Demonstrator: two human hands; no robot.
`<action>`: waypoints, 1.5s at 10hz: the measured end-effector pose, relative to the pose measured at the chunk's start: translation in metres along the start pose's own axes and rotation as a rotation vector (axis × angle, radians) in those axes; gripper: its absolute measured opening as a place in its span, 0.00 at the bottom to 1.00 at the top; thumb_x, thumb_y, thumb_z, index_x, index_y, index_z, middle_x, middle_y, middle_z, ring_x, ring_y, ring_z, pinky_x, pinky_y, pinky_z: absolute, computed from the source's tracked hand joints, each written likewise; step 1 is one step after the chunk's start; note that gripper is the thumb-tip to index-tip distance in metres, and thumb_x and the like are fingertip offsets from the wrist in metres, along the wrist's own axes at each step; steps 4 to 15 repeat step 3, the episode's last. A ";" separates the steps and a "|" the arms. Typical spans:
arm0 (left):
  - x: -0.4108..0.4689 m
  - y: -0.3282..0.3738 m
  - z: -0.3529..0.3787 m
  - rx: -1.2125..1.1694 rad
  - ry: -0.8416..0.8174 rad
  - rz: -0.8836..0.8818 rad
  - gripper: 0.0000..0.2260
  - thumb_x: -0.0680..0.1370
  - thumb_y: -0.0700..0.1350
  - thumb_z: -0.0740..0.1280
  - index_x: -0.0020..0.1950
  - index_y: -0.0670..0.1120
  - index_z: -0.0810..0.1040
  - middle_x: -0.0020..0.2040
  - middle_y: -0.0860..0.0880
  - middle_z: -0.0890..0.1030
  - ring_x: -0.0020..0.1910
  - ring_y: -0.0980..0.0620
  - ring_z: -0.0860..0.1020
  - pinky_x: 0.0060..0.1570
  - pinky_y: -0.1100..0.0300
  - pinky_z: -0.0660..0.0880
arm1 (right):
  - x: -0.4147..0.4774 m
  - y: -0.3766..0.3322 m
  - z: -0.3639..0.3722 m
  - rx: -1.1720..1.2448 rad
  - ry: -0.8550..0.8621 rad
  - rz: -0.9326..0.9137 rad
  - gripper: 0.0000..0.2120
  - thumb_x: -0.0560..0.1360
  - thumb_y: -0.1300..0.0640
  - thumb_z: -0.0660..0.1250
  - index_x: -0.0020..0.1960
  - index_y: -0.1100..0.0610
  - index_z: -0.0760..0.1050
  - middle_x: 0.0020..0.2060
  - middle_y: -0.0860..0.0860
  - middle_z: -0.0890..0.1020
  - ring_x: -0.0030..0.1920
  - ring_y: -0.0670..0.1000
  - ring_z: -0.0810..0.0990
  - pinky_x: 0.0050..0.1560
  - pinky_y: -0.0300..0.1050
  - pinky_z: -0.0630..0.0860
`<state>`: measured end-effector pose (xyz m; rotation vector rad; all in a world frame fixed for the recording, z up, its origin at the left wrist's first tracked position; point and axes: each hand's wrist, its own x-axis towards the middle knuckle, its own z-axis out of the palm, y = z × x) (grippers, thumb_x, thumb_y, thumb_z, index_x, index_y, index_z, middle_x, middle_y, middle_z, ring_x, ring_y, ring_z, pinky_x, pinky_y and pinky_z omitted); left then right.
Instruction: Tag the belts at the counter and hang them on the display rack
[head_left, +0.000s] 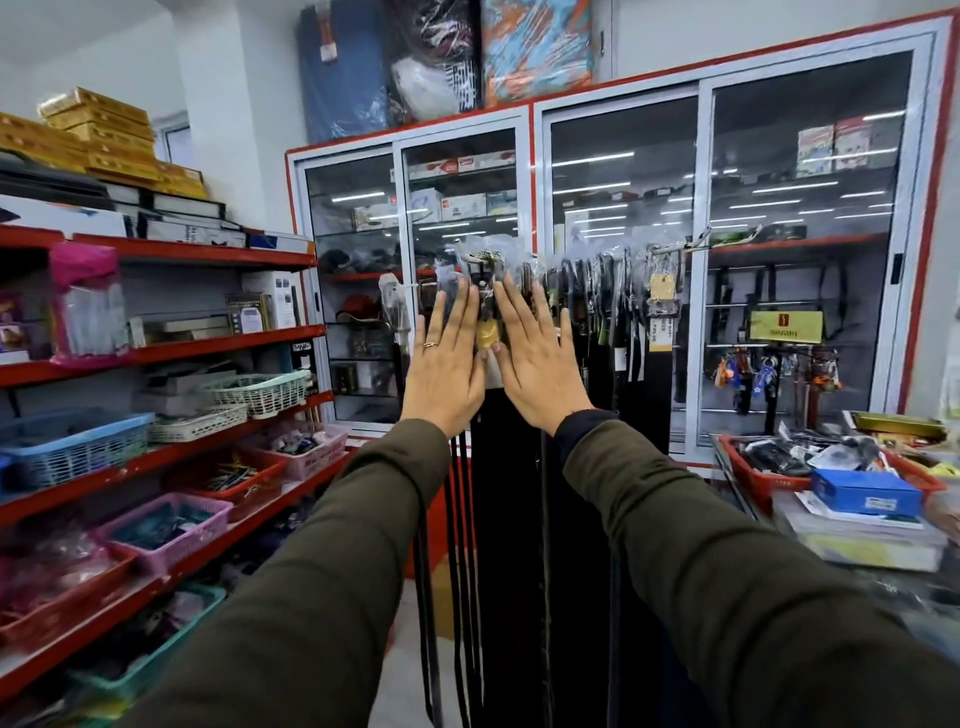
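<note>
Here both arms are stretched toward the display rack (675, 248), at the far middle of the scene in front of the glass cabinet (623, 208).

Left hand (445, 358): flat, fingers extended and together, ring on one finger; it grips nothing. Right hand (540, 364): likewise flat and spread, nothing held. The two palms flank one belt (487, 306) hanging between them, its buckle end wrapped in clear plastic, with a yellow tag (488, 335) just below the buckle. Whether the palms press neighbouring belts aside or only hover, cannot tell.

More hanging belts (597, 301) crowd the rail to the right, straps falling in long dark strips toward the floor. Counter (883, 540) sits at near right with a red basket (769, 480) of stock.

Handling judgement: the strap looks limp and long, so it will swing and tangle with neighbours; weight probably sits at the buckle. The plastic sleeve is likely slick. Best hold is probably at the stiff buckle end, close to the hook, not on the strap or tag.

Step judged: settling this belt in the row.
</note>
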<state>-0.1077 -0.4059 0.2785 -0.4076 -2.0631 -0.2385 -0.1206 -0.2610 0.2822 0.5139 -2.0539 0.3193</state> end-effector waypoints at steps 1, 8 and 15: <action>0.001 0.004 0.007 -0.029 -0.008 -0.021 0.30 0.82 0.48 0.52 0.82 0.47 0.45 0.83 0.49 0.45 0.82 0.47 0.45 0.80 0.44 0.48 | 0.000 0.005 0.001 -0.043 -0.030 0.015 0.30 0.82 0.45 0.48 0.81 0.49 0.44 0.81 0.44 0.49 0.81 0.53 0.46 0.78 0.64 0.48; -0.007 0.026 0.007 0.032 0.062 -0.092 0.32 0.81 0.48 0.54 0.82 0.44 0.45 0.83 0.46 0.45 0.82 0.46 0.45 0.80 0.44 0.47 | -0.020 0.009 -0.014 -0.081 -0.032 -0.026 0.30 0.81 0.47 0.50 0.81 0.50 0.45 0.81 0.44 0.49 0.81 0.53 0.45 0.77 0.65 0.47; -0.007 0.026 0.007 0.032 0.062 -0.092 0.32 0.81 0.48 0.54 0.82 0.44 0.45 0.83 0.46 0.45 0.82 0.46 0.45 0.80 0.44 0.47 | -0.020 0.009 -0.014 -0.081 -0.032 -0.026 0.30 0.81 0.47 0.50 0.81 0.50 0.45 0.81 0.44 0.49 0.81 0.53 0.45 0.77 0.65 0.47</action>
